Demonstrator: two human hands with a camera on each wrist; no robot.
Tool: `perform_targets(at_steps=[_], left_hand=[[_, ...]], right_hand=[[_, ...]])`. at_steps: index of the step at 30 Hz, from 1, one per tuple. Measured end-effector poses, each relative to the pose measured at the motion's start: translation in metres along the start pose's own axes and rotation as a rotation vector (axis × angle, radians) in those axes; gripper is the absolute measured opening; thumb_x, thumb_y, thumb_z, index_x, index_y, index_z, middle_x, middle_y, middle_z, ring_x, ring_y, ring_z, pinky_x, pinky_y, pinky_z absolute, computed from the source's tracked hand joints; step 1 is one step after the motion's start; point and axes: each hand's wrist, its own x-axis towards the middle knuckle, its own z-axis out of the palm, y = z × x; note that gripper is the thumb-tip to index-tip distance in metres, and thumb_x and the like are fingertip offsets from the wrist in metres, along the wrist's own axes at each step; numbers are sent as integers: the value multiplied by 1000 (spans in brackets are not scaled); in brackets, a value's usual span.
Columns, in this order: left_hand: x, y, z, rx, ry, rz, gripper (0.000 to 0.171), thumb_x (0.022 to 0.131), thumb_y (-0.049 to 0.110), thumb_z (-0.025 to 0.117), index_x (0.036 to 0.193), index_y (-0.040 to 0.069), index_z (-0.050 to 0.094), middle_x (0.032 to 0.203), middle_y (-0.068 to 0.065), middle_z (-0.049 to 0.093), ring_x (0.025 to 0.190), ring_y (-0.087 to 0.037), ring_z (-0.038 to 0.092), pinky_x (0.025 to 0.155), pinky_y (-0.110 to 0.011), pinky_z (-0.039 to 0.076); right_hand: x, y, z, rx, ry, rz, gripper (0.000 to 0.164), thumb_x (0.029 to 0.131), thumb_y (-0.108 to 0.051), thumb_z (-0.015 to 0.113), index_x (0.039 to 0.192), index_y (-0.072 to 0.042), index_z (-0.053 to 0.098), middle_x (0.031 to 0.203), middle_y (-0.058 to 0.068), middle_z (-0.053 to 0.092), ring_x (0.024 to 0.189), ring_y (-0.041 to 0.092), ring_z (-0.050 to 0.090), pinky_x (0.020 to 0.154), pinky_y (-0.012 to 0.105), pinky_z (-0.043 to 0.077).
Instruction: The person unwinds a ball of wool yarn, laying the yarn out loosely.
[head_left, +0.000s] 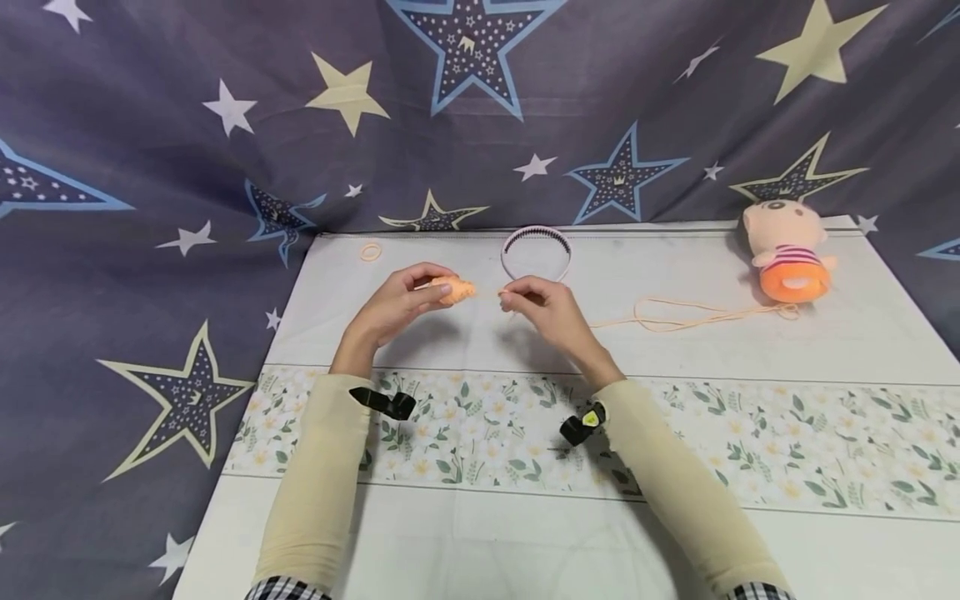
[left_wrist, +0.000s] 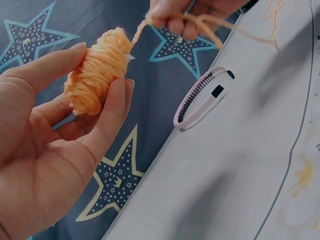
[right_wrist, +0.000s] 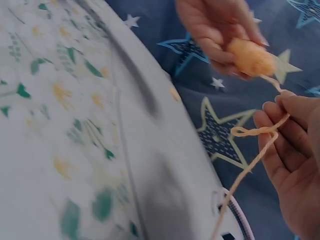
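My left hand [head_left: 397,302] grips a small ball of orange yarn [left_wrist: 97,72] between thumb and fingers, raised above the table. From the ball a strand of yarn [right_wrist: 272,81] runs across to my right hand [head_left: 546,310], which pinches it between thumb and fingertips. Past the pinch the strand makes a small loop [right_wrist: 245,131] and hangs down, as the right wrist view shows. In the head view it trails along the table as loose yarn [head_left: 675,323] towards the right. The ball's far side is hidden by my left fingers.
Behind my right hand lies a pale pink toothed headband [head_left: 536,229]. A thin orange ring [head_left: 371,252] is at the back left. A plush toy [head_left: 791,250] in an orange bottom sits at the back right. Star-patterned cloth [head_left: 450,167] rises behind the table [head_left: 480,533].
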Motion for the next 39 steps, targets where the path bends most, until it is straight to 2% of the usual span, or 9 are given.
perform_targets(at_steps=[3,7,11,13,22,29,36,39], left_hand=[[0,-1,-3,-15,1,-12,27,92,11,65,116,3,60,114,-8,59,103,-17,60,88,-26,55],[0,-3,-6,-22,-3,-13,25,92,11,65,115,3,60,115,-8,58,102,-17,60,88,-26,55],[-1,-4,-9,-26,-1,-9,25,92,9,64,116,3,59,116,-9,57,103,-18,60,89,-26,55],[-1,-5,-11,-31,4,-12,26,92,9,64,116,2,59,117,-9,56,104,-18,60,90,-26,55],[-1,-5,-17,-30,1,3,30,92,8,63,119,-1,55,118,-10,52,103,-19,58,90,-25,55],[-3,-5,-20,-43,12,7,28,92,9,64,118,0,57,117,-11,54,103,-19,59,89,-26,56],[-6,-7,-26,-50,13,12,28,92,9,64,118,0,56,117,-10,51,103,-19,57,89,-24,55],[-7,-8,-28,-51,15,14,29,92,10,64,118,0,56,118,-10,51,103,-19,57,89,-24,55]], right_hand=[[-4,-10,-15,28,40,6,17,92,-11,63,101,3,68,93,20,69,83,20,67,82,26,57],[-12,-26,-37,28,111,-26,16,92,-2,61,101,10,65,89,23,68,77,13,66,78,23,57],[-18,-29,-60,37,190,-47,17,92,-1,61,100,13,64,83,15,69,73,8,64,75,22,56],[-21,-28,-71,48,226,-56,18,92,-1,61,100,15,63,80,11,70,72,9,64,75,21,56],[-38,-21,-114,23,369,-75,22,93,-7,62,99,14,64,78,7,69,72,15,64,69,21,55],[-50,5,-152,171,539,-74,14,89,-2,65,97,9,67,75,1,71,70,11,66,67,17,55],[-67,19,-188,164,695,13,15,88,-7,68,96,5,69,75,0,70,71,10,66,67,15,55],[-77,24,-203,207,760,30,15,87,-6,69,95,7,69,75,2,71,69,11,66,66,15,55]])
